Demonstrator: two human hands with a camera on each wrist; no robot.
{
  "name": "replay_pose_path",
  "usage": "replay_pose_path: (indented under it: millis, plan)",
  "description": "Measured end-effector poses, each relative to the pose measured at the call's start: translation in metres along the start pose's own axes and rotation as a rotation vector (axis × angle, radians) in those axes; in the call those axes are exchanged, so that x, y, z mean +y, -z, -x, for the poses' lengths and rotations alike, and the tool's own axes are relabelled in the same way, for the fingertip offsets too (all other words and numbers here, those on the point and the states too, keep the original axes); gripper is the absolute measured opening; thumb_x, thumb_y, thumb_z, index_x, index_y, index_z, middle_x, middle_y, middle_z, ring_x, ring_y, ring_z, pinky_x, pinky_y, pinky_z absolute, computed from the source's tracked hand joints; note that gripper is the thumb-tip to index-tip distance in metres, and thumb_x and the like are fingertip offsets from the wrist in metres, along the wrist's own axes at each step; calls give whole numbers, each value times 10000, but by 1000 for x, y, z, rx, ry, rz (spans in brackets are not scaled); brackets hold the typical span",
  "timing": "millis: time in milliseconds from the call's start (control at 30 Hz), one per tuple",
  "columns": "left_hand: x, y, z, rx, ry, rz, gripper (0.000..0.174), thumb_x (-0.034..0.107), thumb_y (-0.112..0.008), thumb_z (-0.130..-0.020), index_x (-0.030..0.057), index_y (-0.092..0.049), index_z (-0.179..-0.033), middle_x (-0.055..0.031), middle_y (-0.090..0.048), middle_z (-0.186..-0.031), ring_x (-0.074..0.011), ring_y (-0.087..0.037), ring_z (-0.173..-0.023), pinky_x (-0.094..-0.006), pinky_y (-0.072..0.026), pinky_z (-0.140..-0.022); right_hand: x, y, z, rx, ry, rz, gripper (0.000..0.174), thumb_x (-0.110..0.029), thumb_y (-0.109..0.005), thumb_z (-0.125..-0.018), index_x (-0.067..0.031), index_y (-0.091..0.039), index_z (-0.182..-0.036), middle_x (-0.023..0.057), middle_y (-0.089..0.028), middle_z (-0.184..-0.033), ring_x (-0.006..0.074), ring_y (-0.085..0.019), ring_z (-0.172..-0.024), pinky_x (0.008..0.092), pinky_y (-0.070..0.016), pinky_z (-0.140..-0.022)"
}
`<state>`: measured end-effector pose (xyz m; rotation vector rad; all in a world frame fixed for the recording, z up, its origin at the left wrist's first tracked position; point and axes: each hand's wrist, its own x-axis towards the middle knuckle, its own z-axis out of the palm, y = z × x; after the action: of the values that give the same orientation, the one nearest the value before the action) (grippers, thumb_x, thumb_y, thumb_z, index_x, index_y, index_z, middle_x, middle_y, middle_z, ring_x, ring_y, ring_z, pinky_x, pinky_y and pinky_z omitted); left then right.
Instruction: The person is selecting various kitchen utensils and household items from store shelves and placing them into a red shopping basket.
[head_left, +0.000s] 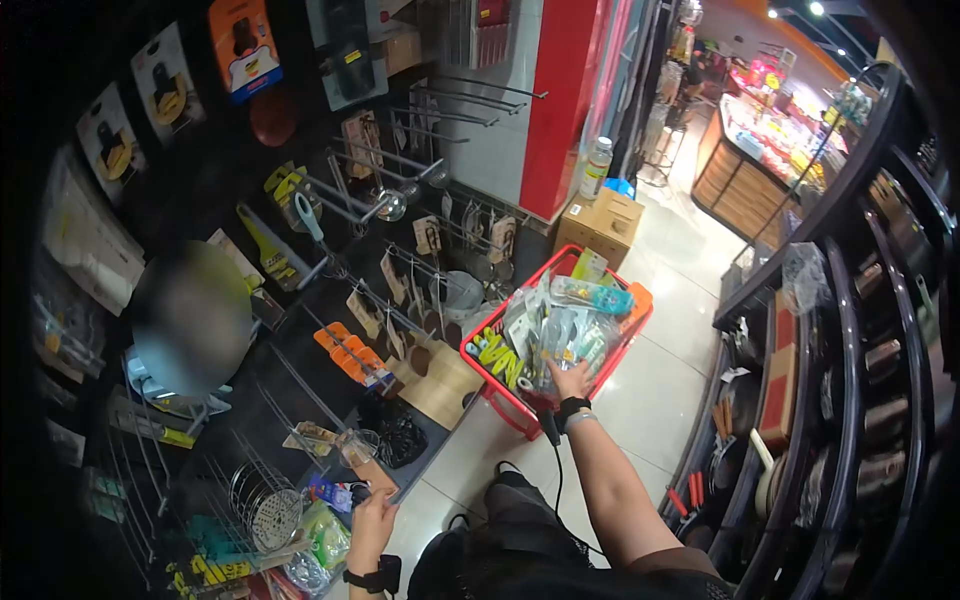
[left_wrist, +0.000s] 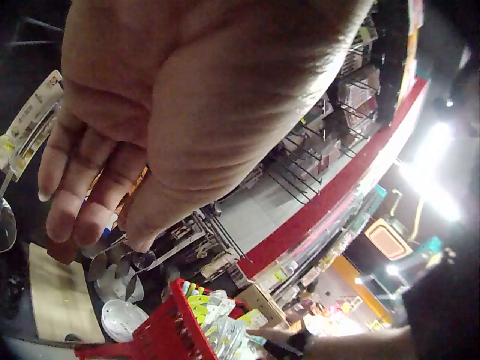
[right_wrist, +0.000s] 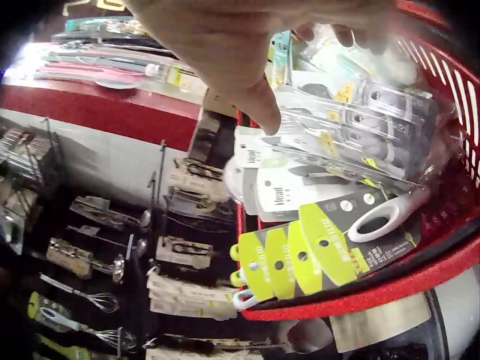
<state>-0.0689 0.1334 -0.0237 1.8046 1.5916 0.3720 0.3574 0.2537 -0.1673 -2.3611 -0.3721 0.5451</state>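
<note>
As right hand (head_left: 572, 380) overhangs basket (head_left: 497, 398), aisle (head_left: 680, 330) open

The red basket (head_left: 500, 400) is heaped to its rim with packaged utensils (head_left: 560, 335), so no gap is left inside. The right grip (head_left: 572, 380) lies flat on top of the heap. Left of the basket, peg hooks hung with ladles (head_left: 395, 203) jut out into the aisle. Behind the basket stands a cardboard box (head_left: 600, 225). Right of the basket, bare tiled floor (head_left: 670, 350) runs open up to the pan shelves (head_left: 850, 330). The left grip (head_left: 370, 520) is low and left of the basket, close beside a wire strainer (head_left: 268, 505).
</note>
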Motion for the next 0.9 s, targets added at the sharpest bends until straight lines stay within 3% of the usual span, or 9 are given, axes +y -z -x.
replay_pose_path:
  millis: [67, 100, 133, 233, 467, 500, 533, 633, 900]
  plan:
    - [8, -12, -1, 31, 13, -10, 286, 64, -658, -758, 28, -593, -1034, -173, -627, -740, -342, -616, -676, -406, -476, -613, -1, -15, -23, 6, -107, 63, 1145, -467, -819, -520, -49, -185, -1378, 239, -360, -1299, 391, -283, -1248, 481, -242, -1045]
    - [16, -17, 0, 44, 20, -5, 281, 71, -663, -759, 29, -596, -1028, -174, -627, -734, -338, -617, -670, -401, -478, -611, -5, -21, -29, -3, -160, 88, 1211, -438, -847, -485, -115, -135, -1410, 233, -364, -1295, 381, -297, -1240, 475, -233, -1049]
    - [24, -22, 1, 56, 26, 1, 276, 79, -668, -759, 31, -599, -1022, -175, -627, -729, -334, -618, -663, -397, -479, -608, -6, -25, -35, -24, -159, 93, 1211, -438, -847, -485, -115, -135, -1410, 233, -364, -1295, 381, -297, -1240, 475, -233, -1049]
    - [40, -32, -1, 48, 76, -12, 261, 87, -671, -762, 27, -603, -1007, -166, -630, -727, -318, -623, -666, -380, -485, -616, -10, -37, -44, -108, -179, 164, 1331, -457, -863, -461, -246, 9, -1444, 239, -362, -1314, 399, -289, -1261, 496, -244, -1051]
    - [62, -46, -9, 27, 101, -57, 262, 93, -670, -777, 23, -604, -1020, -137, -643, -778, -244, -639, -684, -321, -505, -606, -12, -71, -36, 108, -220, 397, 1341, -385, -890, -465, -326, 29, -1439, 204, -251, -1394, 350, -274, -1280, 442, -239, -1055]
    - [65, -46, -9, 18, 111, -66, 260, 95, -670, -777, 26, -607, -1019, -134, -642, -776, -243, -638, -684, -321, -504, -607, -17, -70, -33, 140, -222, 404, 1316, -333, -894, -468, -342, -1, -1435, 196, -287, -1354, 343, -297, -1262, 447, -256, -1038]
    - [67, -46, -10, 19, 115, -73, 260, 95, -670, -777, 26, -607, -1019, -134, -642, -776, -243, -638, -684, -321, -504, -607, -21, -67, -30, 131, -224, 403, 1316, -333, -894, -468, -342, -1, -1435, 196, -287, -1354, 343, -297, -1262, 447, -256, -1038]
    - [74, -45, -11, 7, 124, -80, 264, 100, -670, -776, 29, -609, -1023, -134, -641, -778, -246, -636, -683, -324, -502, -611, -28, -58, -26, 121, -169, 353, 1156, -129, -772, -540, -343, -80, -1441, 147, -381, -1149, 341, -414, -1112, 426, -336, -978]
    - [80, -46, -12, 26, 95, -97, 260, 105, -670, -775, 26, -612, -1015, -137, -639, -771, -258, -636, -701, -328, -500, -620, -20, -50, -32, -7, -92, 247, 1136, -123, -747, -573, -292, -35, -1443, 197, -449, -1069, 383, -514, -994, 425, -429, -903]
